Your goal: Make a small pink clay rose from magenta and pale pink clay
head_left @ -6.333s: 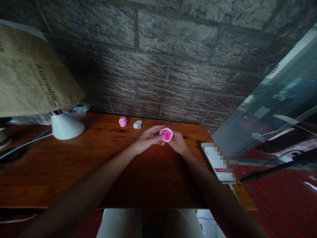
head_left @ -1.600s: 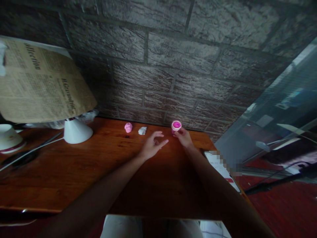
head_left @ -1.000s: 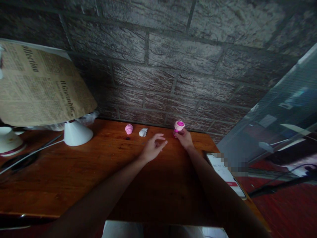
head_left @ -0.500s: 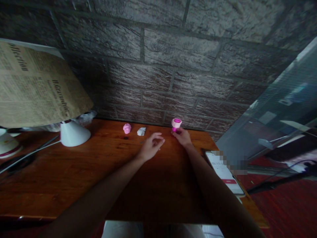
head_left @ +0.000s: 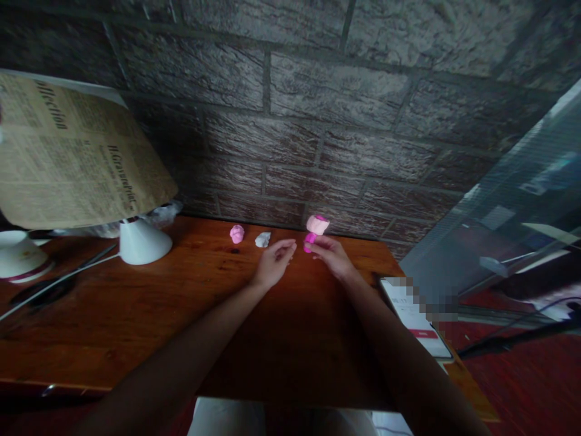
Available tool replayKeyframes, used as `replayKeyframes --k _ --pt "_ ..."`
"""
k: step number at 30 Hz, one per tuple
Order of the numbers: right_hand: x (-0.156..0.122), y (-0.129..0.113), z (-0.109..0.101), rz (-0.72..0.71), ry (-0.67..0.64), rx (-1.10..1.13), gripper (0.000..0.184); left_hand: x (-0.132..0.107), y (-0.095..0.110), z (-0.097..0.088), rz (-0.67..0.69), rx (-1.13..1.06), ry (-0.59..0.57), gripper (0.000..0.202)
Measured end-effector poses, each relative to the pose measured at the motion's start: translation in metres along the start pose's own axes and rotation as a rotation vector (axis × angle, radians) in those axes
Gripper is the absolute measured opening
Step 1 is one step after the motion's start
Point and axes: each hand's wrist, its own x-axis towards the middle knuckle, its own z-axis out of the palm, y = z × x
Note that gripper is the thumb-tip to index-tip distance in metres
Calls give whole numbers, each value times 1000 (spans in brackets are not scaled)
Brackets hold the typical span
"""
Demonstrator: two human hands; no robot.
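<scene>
In the head view my right hand (head_left: pixel 333 255) is closed on a clay figure (head_left: pixel 318 225), pinching its bright pink lower part. The figure's wider top is pale pink with a bright pink patch, and it tilts to the right. My left hand (head_left: pixel 273 264) is just to the left, apart from the figure, with its fingers loosely curved and nothing seen in it. Beyond my left hand a white lump of clay (head_left: pixel 262 240) rests on the wooden table (head_left: pixel 172 309). A pink lump of clay (head_left: pixel 236 234) sits further left.
A lamp with a newsprint shade (head_left: pixel 86 157) and white base (head_left: pixel 144 243) stands at the left, near a white cup (head_left: pixel 20 257). A phone (head_left: pixel 415 318) lies by the right edge. A stone brick wall (head_left: pixel 290 133) rises behind the table.
My right hand has brought the clay figure slightly left and nearer my left hand, and tilted its top to the right. My left hand's fingers have drawn closer together. The view has shifted slightly.
</scene>
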Motion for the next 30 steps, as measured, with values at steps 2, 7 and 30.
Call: replayKeyframes --k 2,7,30 --pt "-2 -3 6 0 -37 26 39 1 -1 -1 28 9 26 49" --pt "-4 -4 16 -38 -71 53 37 1 -2 1 129 36 28 46" --pt "-8 3 40 -243 -20 -103 32 -5 9 1 114 38 122 34"
